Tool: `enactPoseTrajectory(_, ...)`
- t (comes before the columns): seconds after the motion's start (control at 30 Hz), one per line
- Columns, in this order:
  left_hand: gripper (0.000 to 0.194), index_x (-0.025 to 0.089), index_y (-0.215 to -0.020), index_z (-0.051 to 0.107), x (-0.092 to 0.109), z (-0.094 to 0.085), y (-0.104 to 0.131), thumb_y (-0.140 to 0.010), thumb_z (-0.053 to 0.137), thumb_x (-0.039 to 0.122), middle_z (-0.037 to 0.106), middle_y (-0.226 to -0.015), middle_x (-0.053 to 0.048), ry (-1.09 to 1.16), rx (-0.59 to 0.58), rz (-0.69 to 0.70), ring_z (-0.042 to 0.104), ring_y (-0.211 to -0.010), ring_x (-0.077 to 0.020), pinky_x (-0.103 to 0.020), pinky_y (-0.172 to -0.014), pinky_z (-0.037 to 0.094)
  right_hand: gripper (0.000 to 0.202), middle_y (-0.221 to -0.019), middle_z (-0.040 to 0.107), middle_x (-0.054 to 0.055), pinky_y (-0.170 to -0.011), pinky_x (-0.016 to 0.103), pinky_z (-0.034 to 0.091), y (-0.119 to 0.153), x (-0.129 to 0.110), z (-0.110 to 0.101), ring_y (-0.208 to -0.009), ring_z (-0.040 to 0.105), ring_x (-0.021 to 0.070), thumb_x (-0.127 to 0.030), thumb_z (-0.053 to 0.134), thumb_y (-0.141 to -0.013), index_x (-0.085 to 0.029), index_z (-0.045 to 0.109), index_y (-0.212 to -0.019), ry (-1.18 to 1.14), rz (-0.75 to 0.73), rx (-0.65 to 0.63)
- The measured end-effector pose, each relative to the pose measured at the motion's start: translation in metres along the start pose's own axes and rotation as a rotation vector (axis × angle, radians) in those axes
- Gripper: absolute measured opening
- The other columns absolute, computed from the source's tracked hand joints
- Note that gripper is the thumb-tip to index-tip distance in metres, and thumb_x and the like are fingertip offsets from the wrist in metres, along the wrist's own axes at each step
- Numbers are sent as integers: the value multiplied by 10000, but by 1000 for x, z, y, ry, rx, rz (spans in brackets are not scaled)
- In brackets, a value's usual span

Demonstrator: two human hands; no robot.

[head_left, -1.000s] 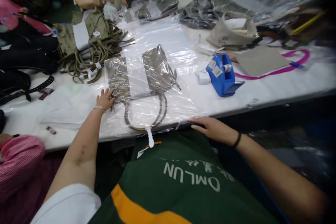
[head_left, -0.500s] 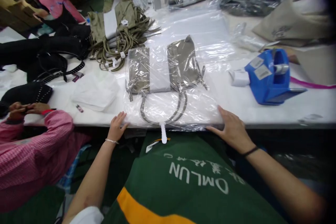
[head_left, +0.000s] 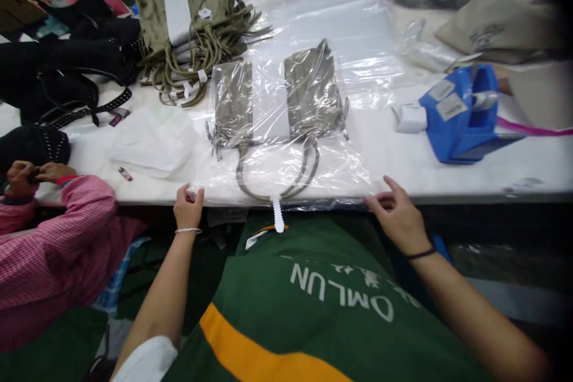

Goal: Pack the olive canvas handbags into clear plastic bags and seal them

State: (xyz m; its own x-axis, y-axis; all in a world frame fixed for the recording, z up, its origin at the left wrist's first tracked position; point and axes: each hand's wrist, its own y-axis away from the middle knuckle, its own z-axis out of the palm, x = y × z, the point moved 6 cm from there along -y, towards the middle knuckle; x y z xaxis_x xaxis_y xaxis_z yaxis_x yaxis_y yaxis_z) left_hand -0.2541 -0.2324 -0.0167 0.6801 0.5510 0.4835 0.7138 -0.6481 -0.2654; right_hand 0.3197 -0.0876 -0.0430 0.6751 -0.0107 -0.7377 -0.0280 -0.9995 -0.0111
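Note:
A folded olive-grey bag [head_left: 312, 92] lies inside a clear plastic bag [head_left: 344, 170] at the table's front edge. A white paper band [head_left: 271, 101] crosses its middle. Its looped cords point toward me, and a white toothed strip [head_left: 278, 215] hangs over the edge. My left hand [head_left: 188, 208] is by the lower left corner of the plastic, fingers bent and thumb apart. Beside the lower right corner is my right hand [head_left: 396, 215], its index finger raised and thumb apart from it. Whether either hand touches the plastic is hard to tell.
A blue tape dispenser [head_left: 461, 116] stands at right. Stacked olive bags [head_left: 201, 12], black studded bags [head_left: 67, 77] and white sheets [head_left: 152, 140] lie at left. Flat clear plastic bags [head_left: 322, 27] lie behind. A person in a pink checked sleeve [head_left: 71, 239] works at left.
The view has shifted, so the table's contents sit higher in the picture. My hands were spread against the plastic bag's corners; now their fingers are more bent and the left hand is farther out.

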Motion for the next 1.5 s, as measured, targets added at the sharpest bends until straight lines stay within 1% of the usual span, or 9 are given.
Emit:
enactPoseTrajectory(0.17, 306, 182, -1099, 679, 0, -3, -1, -888, 514, 328, 708, -852, -71, -177, 12, 15, 658, -780, -222, -331, -794, 501, 854, -870, 723, 93, -789, 433, 568, 2, -5, -3, -734, 686, 267, -628, 594, -849, -141, 385, -1519, 214, 29, -33)
enactPoseTrajectory(0.43, 451, 211, -1289, 628, -33, -21, 35, -879, 493, 339, 749, -978, -82, -209, -104, 99, 683, -749, -220, -311, -744, 517, 742, -758, 670, 10, -735, 382, 615, 18, 15, 7, -662, 667, 194, -501, 618, -872, -214, 394, -1519, -477, 206, -34)
enactPoseTrajectory(0.63, 291, 255, -994, 739, -41, -27, 7, -761, 564, 257, 741, -797, -48, -336, -581, 96, 695, -727, -254, -364, -774, 557, 692, -794, 689, 18, -659, 327, 614, 24, 37, -5, -686, 678, 184, -513, 670, -831, -226, 507, -1440, -564, 352, -125)
enactPoseTrajectory(0.8, 407, 177, -1270, 621, 121, -13, -31, -936, 464, 349, 672, -1233, -85, -78, -265, 510, 595, -1185, -256, -439, -1091, 421, 489, -680, 675, 34, -572, 310, 582, 14, 40, 1, -613, 658, 195, -629, 710, -748, -169, 701, -912, -419, 409, -161)
enactPoseTrajectory(0.93, 520, 197, -1423, 497, 257, 76, 45, -941, 541, 385, 478, -1501, -86, 147, -593, 950, 295, -1474, -274, -478, -1203, 255, 470, -687, 681, 41, -662, 329, 569, 25, 21, -8, -675, 666, 217, -637, 652, -796, -172, 665, -732, -331, 304, -237)
enactPoseTrajectory(1.03, 529, 231, -1461, 460, 288, 128, 113, -941, 528, 295, 348, -1595, -87, 91, -766, 1078, 238, -1504, -286, -530, -1220, 183, 384, -785, 667, 23, -827, 314, 519, 24, -23, -34, -828, 640, 205, -551, 585, -893, -197, 651, -759, -260, 58, -117)
enactPoseTrajectory(1.17, 552, 193, -1499, 409, 278, 145, 152, -948, 421, 164, 258, -1627, -119, 15, -689, 1076, 170, -1523, -297, -569, -1218, 162, 371, -882, 632, 43, -905, 312, 454, -3, -120, -12, -925, 600, 197, -460, 524, -956, -207, 597, -694, -377, -290, -79)
enactPoseTrajectory(1.3, 540, 96, -1469, 434, 257, 133, 153, -932, 411, 142, 378, -1564, -173, -66, -649, 1131, 250, -1500, -288, -525, -1232, 181, 395, -755, 570, -2, -835, 286, 442, -53, -193, 87, -783, 550, 154, -502, 506, -942, -194, 571, -704, -612, -292, -40)
enactPoseTrajectory(1.5, 480, 218, -1399, 531, 155, 55, 145, -953, 384, 116, 564, -1437, -94, 118, -526, 1201, 431, -1414, -214, -513, -1245, 128, 456, -872, 654, 55, -921, 324, 435, -82, -221, 198, -900, 580, 185, -493, 371, -983, -170, 645, -814, -542, -181, 65)
